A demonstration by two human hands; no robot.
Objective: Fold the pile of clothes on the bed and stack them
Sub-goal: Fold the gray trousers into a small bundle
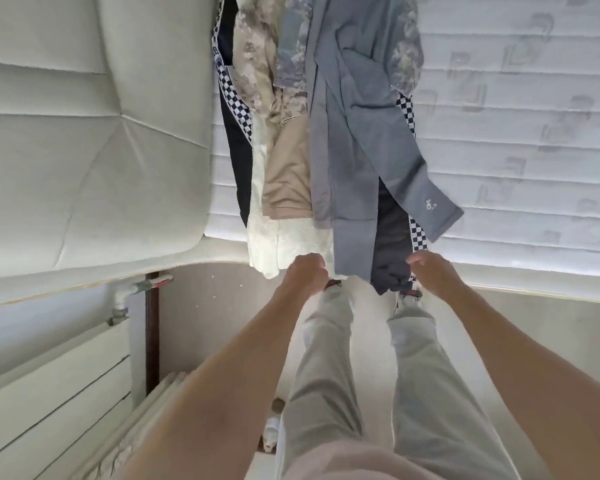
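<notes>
Where the mattress (520, 140) meets its near edge, the pile of clothes (326, 133) lies stretched out. Left hand (305, 275) grips the white fleece (281, 247); right hand (430, 271) grips the dark checkered garment (394, 244). Beside it lies a cushion (84, 133).

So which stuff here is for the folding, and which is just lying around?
For the folding:
blue-grey cotton garment
fluffy white fleece
tan cloth piece
dark checker-trimmed trousers
left hand
right hand

Just there:
white quilted mattress
white ribbed radiator
</notes>
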